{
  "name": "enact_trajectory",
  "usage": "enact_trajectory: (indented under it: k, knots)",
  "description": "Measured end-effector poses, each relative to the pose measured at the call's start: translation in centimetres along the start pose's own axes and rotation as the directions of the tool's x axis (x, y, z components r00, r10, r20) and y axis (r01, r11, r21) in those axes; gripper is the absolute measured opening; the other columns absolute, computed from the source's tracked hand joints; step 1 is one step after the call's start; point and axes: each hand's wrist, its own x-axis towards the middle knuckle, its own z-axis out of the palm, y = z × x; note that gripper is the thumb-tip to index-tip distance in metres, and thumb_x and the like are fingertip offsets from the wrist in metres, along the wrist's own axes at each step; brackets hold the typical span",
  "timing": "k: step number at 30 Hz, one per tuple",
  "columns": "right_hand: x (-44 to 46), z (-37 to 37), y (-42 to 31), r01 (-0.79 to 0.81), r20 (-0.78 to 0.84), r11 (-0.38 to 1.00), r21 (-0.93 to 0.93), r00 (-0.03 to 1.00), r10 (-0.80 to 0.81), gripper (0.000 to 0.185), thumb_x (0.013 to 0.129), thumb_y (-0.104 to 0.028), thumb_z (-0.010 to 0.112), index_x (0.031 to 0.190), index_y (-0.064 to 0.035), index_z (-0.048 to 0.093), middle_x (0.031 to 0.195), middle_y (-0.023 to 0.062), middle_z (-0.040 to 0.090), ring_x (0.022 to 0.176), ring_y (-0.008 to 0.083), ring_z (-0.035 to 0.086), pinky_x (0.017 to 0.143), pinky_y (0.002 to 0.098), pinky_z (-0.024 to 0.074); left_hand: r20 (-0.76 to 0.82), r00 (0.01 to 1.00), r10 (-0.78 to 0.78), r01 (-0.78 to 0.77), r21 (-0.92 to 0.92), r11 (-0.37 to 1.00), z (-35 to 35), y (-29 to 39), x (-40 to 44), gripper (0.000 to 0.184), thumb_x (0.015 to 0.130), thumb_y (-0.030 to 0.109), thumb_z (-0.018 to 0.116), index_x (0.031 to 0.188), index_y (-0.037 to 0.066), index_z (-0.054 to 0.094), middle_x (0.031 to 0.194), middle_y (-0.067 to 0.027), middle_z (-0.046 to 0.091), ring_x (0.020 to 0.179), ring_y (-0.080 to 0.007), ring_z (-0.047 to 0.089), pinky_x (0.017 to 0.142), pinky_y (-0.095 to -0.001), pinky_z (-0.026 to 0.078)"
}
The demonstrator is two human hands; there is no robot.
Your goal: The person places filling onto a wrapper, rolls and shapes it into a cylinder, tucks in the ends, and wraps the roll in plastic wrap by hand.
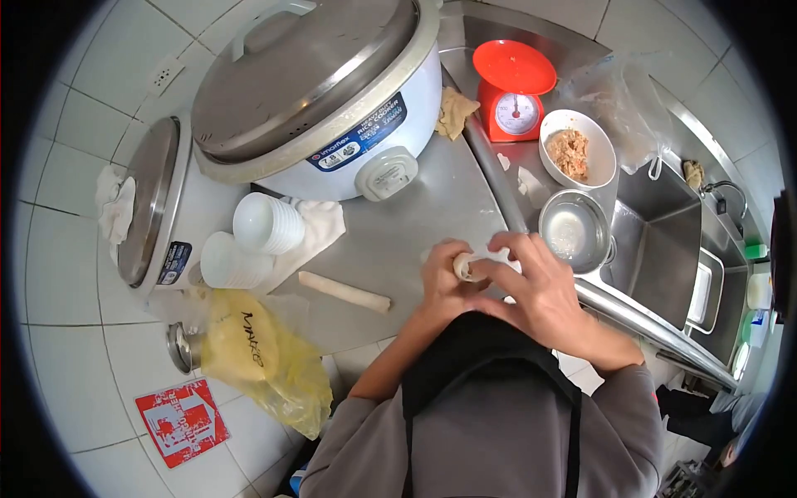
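The left hand (pixel 444 278) was near the centre of the frame, its fingers curled in a grip. Just to its right, the right hand (pixel 544 290) arched with bent knuckles, fingertips pointing toward the left one. The left forearm (pixel 394 353) slanted up and rightward from lower centre; the right forearm (pixel 606 343) angled up and leftward, both bare.

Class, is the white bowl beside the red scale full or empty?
Neither: orange mixture partly fills the bowl; bare inner sides show.

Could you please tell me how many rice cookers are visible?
2: a large rice cooker at the top and another rice cooker at the left, partly hidden by white cups.
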Motion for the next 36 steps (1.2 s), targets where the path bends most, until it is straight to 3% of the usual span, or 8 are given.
enact_trajectory:
  k: [8, 10, 12, 15, 19, 21, 27, 36]
  knots:
    - [0.5, 1.2, 1.2, 0.219, 0.025, 0.973, 0.068, 0.975, -0.221, 0.020, 0.062, -0.006, 0.065, 0.081, -0.0029, 0.062, 0.106, 0.0074, 0.054, 0.085, 0.0220, 0.053, 0.065, 0.0313, 0.0475, 0.096, 0.983, -0.159, 0.163, -0.041, 0.986, -2.0, -0.2, 0.3, 0.047, 0.065, 0.007, 0.076, 0.105, 0.005, 0.052, 0.104, -0.0152, 0.055, 0.101, -0.0328, 0.053, 0.080, -0.0403, 0.045]
    - [0.4, 1.4, 1.4, 0.292, -0.019, 0.951, 0.100, 0.956, -0.292, 0.020, 0.063, -0.006, 0.066, 0.082, -0.0036, 0.064, 0.105, 0.0073, 0.055, 0.085, 0.0216, 0.053, 0.065, 0.0305, 0.0476, 0.329, 0.942, 0.062, 0.012, -0.218, 0.976, -3.0, -1.2, 2.2, 0.036, 0.064, 0.006, 0.076, 0.095, 0.004, 0.058, 0.106, -0.0139, 0.058, 0.101, -0.0285, 0.056, 0.080, -0.0372, 0.046]
    - [0.1, 1.0, 1.7, 0.367, -0.067, 0.922, 0.125, 0.930, -0.362, 0.020, 0.064, -0.006, 0.067, 0.084, -0.0042, 0.065, 0.105, 0.0071, 0.056, 0.085, 0.0212, 0.053, 0.066, 0.0296, 0.0476, 0.466, 0.879, -0.103, 0.302, -0.375, 0.876, -3.4, -1.2, 1.6, 0.028, 0.064, 0.006, 0.077, 0.086, 0.005, 0.060, 0.092, -0.0097, 0.062, 0.085, -0.0221, 0.061, 0.071, -0.0329, 0.048]
    - [-2.2, -0.9, 3.2, -0.067, -0.218, 0.972, 0.225, 0.969, 0.117, 0.011, 0.071, -0.007, 0.072, 0.081, -0.0063, 0.069, 0.099, 0.0072, 0.059, 0.087, 0.0241, 0.054, 0.069, 0.0342, 0.0468, 0.534, 0.834, -0.139, 0.308, -0.243, 0.920, -2.6, -2.1, 1.1, 0.026, 0.064, 0.005, 0.077, 0.083, 0.006, 0.059, 0.073, -0.0044, 0.060, 0.065, -0.0166, 0.058, 0.060, -0.0289, 0.046]
    - [-12.4, 3.8, 11.5, -0.553, -0.082, 0.727, -0.406, 0.815, 0.574, 0.032, 0.084, -0.034, 0.061, 0.084, -0.0023, 0.069, 0.126, 0.0166, 0.052, 0.121, 0.0371, 0.042, 0.095, 0.0498, 0.0362, 0.264, 0.964, -0.017, 0.138, -0.447, 0.884, -2.1, -2.5, 1.1, 0.049, 0.066, 0.049, 0.074, 0.076, 0.006, 0.055, 0.064, -0.0018, 0.053, 0.054, -0.0136, 0.051, 0.050, -0.0266, 0.039]
    - [-15.8, 5.0, 13.0, -0.536, -0.055, 0.682, -0.497, 0.804, 0.592, 0.037, 0.086, -0.037, 0.057, 0.083, -0.0022, 0.068, 0.131, 0.0176, 0.048, 0.126, 0.0374, 0.036, 0.098, 0.0520, 0.0328, 0.224, 0.974, 0.044, 0.044, -0.373, 0.927, -2.1, -1.9, 1.6, 0.073, 0.071, 0.078, 0.051, 0.072, 0.004, 0.052, 0.064, -0.0019, 0.053, 0.052, -0.0135, 0.048, 0.047, -0.0260, 0.036]
    - [-16.7, 5.5, 14.6, -0.489, -0.002, 0.664, -0.565, 0.806, 0.592, 0.045, 0.090, -0.044, 0.050, 0.079, -0.0028, 0.066, 0.139, 0.0190, 0.041, 0.136, 0.0363, 0.025, 0.106, 0.0547, 0.0250, 0.161, 0.973, 0.165, -0.116, -0.273, 0.955, -1.3, -1.3, 2.6, 0.068, 0.087, 0.068, 0.025, 0.073, 0.007, 0.052, 0.059, -0.0034, 0.050, 0.047, -0.0217, 0.050, 0.045, -0.0324, 0.037]
    - [-9.1, -0.1, 9.1, -0.556, -0.122, 0.775, -0.300, 0.829, 0.546, 0.015, 0.076, -0.019, 0.070, 0.079, -0.0046, 0.067, 0.126, 0.0152, 0.053, 0.132, 0.0360, 0.034, 0.101, 0.0512, 0.0313, 0.064, 0.986, 0.156, -0.147, -0.117, 0.982, -1.2, -1.3, 2.5, 0.064, 0.093, 0.060, 0.026, 0.069, 0.007, 0.052, 0.055, -0.0045, 0.047, 0.046, -0.0226, 0.049, 0.045, -0.0333, 0.036]
